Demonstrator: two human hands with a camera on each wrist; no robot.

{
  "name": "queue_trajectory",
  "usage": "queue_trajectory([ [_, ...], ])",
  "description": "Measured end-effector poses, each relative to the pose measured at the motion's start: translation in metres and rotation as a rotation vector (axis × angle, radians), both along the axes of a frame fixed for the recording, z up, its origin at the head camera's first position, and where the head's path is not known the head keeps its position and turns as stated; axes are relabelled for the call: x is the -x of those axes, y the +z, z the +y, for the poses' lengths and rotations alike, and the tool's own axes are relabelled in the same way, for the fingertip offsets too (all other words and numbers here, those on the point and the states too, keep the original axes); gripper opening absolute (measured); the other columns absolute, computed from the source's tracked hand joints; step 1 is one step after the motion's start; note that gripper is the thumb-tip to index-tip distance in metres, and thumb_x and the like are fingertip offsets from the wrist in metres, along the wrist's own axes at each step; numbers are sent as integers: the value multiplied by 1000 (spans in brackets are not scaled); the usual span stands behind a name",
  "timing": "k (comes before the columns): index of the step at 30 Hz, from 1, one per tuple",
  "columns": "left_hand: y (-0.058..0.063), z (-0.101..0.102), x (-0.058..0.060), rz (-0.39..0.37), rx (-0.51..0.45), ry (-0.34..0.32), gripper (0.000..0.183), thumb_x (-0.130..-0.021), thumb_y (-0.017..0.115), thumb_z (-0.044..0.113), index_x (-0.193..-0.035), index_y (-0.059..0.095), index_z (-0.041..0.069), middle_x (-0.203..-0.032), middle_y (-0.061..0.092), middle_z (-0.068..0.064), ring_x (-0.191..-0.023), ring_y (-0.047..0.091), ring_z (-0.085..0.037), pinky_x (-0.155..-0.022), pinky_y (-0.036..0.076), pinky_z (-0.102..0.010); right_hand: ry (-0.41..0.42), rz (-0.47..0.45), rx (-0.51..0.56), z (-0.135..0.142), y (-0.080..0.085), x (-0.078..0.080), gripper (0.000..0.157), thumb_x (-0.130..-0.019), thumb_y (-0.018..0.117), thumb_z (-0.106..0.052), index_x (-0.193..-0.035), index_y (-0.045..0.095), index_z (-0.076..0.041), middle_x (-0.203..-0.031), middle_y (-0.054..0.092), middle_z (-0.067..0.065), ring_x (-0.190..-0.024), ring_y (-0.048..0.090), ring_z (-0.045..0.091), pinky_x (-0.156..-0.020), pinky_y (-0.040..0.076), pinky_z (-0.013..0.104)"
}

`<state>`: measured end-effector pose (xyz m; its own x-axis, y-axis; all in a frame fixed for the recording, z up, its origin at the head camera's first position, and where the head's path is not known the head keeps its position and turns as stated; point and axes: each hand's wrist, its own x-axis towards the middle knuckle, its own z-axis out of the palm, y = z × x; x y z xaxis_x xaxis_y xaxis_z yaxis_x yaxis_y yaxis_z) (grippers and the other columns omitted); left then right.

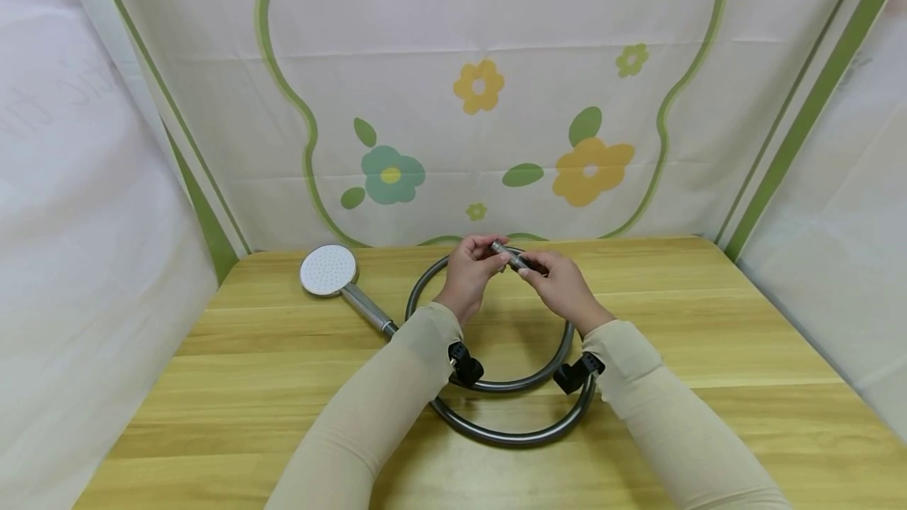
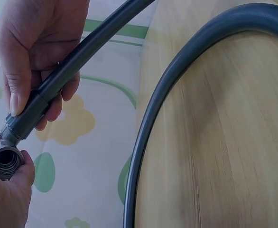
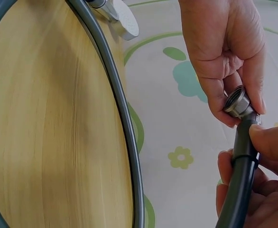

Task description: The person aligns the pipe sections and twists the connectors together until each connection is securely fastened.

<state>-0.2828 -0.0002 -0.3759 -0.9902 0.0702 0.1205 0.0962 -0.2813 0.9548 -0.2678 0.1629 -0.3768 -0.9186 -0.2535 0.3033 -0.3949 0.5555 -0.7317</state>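
Observation:
A dark grey shower hose (image 1: 520, 439) lies looped on the wooden table, its free end raised between both hands. My left hand (image 1: 470, 278) pinches the threaded metal nut (image 3: 245, 105) at that end between thumb and fingers. The nut's open mouth with inner threads shows in both wrist views, tilted away from the hose's line. My right hand (image 1: 563, 290) grips the dark sleeve (image 2: 29, 116) of the hose end just behind the nut, its thumb laid along it. At the left, a round hand shower (image 1: 328, 270) with a grey handle (image 1: 366, 307) rests face up, joined to the hose.
The wooden table (image 1: 708, 352) ends at a hanging cloth (image 1: 425, 101) printed with flowers, close behind the hands. White cloth walls (image 1: 85, 219) stand at both sides. Black wrist cameras (image 1: 464, 366) sit on both sleeves, above the hose loops.

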Motion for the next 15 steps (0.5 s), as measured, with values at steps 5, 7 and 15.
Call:
queue_trajectory([
  [5,-1,0,0,10,-4,-9,28,-89,64,-4,-116,55,0,-130,57,-21,-96,59,-13,-78,51,-24,14,-14,13,1,0,1,29,-98,57,-10,-124,61,3,-111,66,18,-99,63,31,-82,52,45],
  [7,-1,0,1,11,-7,-7,29,-89,64,-4,-116,56,0,-130,58,-21,-96,59,-13,-78,51,-25,21,-19,20,1,-1,2,29,-98,57,-10,-124,61,3,-111,66,19,-100,64,31,-82,53,45],
  [15,-2,0,0,2,0,-3,36,-89,65,-5,-123,52,-7,-119,66,-9,-98,60,-13,-83,51,-29,42,-69,52,2,-1,5,28,-98,55,-9,-123,60,4,-112,66,20,-98,65,31,-83,53,45],
])
